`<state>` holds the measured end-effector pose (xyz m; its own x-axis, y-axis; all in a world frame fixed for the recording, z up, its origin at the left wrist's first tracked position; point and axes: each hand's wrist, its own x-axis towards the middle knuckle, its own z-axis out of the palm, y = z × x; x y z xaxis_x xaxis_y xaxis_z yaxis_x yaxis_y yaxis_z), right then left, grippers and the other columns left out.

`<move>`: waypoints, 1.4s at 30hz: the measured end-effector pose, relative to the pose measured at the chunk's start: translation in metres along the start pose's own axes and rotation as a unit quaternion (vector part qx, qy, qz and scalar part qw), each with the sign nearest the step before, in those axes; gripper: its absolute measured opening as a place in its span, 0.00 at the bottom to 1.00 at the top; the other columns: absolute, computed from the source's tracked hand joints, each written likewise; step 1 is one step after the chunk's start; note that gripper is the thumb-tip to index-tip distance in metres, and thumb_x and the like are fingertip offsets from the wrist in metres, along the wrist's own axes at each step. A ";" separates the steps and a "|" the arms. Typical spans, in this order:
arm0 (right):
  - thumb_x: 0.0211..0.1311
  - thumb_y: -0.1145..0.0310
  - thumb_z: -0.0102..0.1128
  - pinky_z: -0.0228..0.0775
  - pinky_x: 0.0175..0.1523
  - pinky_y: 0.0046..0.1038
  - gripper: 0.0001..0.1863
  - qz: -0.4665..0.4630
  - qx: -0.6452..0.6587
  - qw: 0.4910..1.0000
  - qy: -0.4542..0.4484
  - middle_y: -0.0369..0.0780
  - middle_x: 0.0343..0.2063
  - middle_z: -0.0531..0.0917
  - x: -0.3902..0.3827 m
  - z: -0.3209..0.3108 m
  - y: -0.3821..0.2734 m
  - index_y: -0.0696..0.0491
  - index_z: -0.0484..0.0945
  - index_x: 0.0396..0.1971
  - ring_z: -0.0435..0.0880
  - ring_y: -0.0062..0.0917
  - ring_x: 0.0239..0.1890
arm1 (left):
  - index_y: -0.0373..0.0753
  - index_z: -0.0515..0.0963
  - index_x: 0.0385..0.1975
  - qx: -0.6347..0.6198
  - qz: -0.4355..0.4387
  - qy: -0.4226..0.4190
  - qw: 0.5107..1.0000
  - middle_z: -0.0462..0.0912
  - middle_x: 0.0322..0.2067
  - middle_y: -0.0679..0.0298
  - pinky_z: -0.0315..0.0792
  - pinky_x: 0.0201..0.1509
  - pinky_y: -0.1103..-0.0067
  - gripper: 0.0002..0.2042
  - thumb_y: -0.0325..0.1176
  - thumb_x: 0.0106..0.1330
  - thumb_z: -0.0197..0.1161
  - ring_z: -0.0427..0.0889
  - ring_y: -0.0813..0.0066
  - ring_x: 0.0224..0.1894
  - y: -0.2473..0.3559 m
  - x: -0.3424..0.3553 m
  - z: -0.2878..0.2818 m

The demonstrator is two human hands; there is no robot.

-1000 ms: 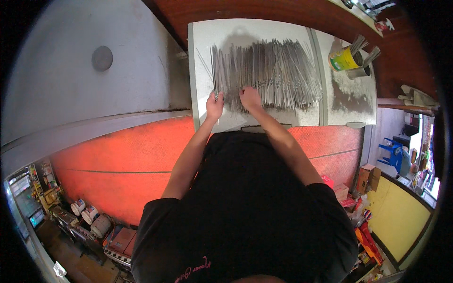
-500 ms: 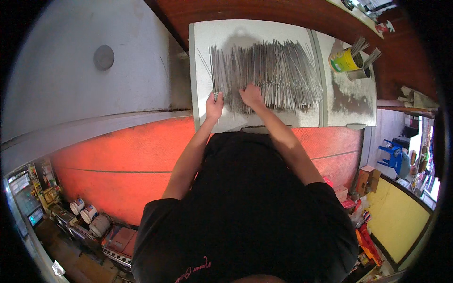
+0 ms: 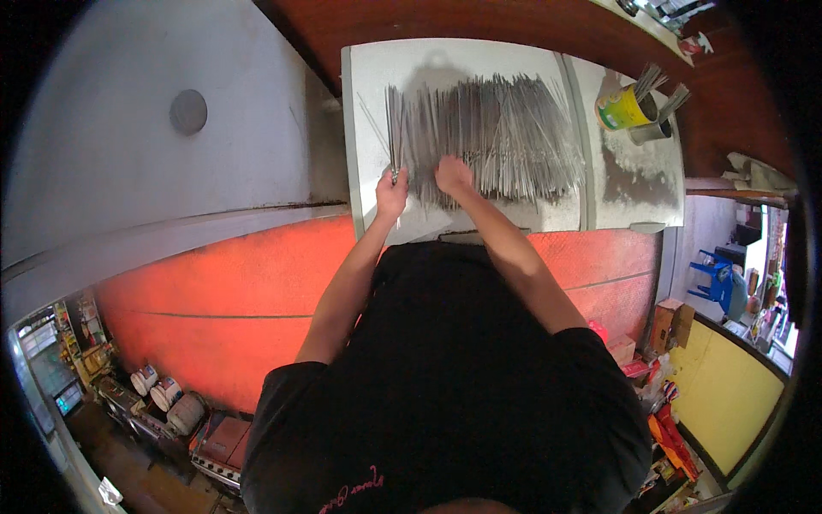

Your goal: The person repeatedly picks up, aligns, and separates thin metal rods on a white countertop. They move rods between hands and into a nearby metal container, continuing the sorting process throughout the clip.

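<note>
A dense spread of thin metal skewers [image 3: 505, 137] covers much of the white worktop [image 3: 377, 60]. My left hand [image 3: 392, 193] grips a small upright bundle of skewers [image 3: 394, 120] at the left end of the spread. Beside it, my right hand [image 3: 454, 176] has its fingers curled down into the lower part of the spread; what they pinch, if anything, is hidden. A yellow-green can [image 3: 618, 110] and a plain metal can [image 3: 649, 132], both holding more skewers, stand on the right section of the worktop.
A large grey surface with a round disc [image 3: 187, 111] lies left of the worktop, and dark wood [image 3: 471, 21] runs behind it. Below are a red-orange surface [image 3: 214, 283], a stove [image 3: 223, 450] and buckets at lower left, cardboard boxes [image 3: 664, 325] and a blue plastic chair [image 3: 715, 278] at right.
My hands have barely moved; my right fingers shifted slightly within the spread. The left hand still grips its bundle. The whole view has shifted very slightly.
</note>
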<state>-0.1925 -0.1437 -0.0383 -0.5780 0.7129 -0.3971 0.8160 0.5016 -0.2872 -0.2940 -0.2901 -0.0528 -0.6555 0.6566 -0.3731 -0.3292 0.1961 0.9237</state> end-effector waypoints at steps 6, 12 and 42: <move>0.63 0.63 0.55 0.80 0.46 0.42 0.14 0.024 -0.020 0.999 -0.025 0.48 0.39 0.87 -0.007 -0.005 -0.006 0.55 0.85 0.37 0.87 0.43 0.43 | 0.36 0.80 0.42 0.125 0.017 -0.001 0.992 0.82 0.30 0.64 0.75 0.37 0.76 0.11 0.37 0.72 0.57 0.80 0.75 0.32 -0.035 0.019 -0.012; 0.50 0.66 0.58 0.80 0.37 0.42 0.10 -0.011 0.027 0.996 0.088 0.46 0.31 0.87 0.002 0.027 0.004 0.53 0.86 0.27 0.88 0.39 0.35 | 0.35 0.74 0.57 0.534 0.522 0.007 0.664 0.84 0.32 0.60 0.77 0.42 0.68 0.20 0.32 0.66 0.60 0.82 0.64 0.33 -0.107 0.061 -0.044; 0.64 0.60 0.58 0.76 0.45 0.47 0.13 -0.051 0.157 0.984 0.063 0.50 0.33 0.84 -0.042 0.000 0.047 0.56 0.80 0.37 0.83 0.49 0.40 | 0.45 0.61 0.28 -0.065 -0.183 -0.088 0.977 0.61 0.14 0.71 0.59 0.13 0.79 0.17 0.47 0.75 0.54 0.63 0.80 0.12 0.029 -0.084 -0.007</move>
<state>-0.1303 -0.1501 -0.0348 -0.6354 0.7318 -0.2464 0.7002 0.4114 -0.5836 -0.2535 -0.3450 0.0047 -0.3552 0.6767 -0.6449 -0.6112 0.3538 0.7080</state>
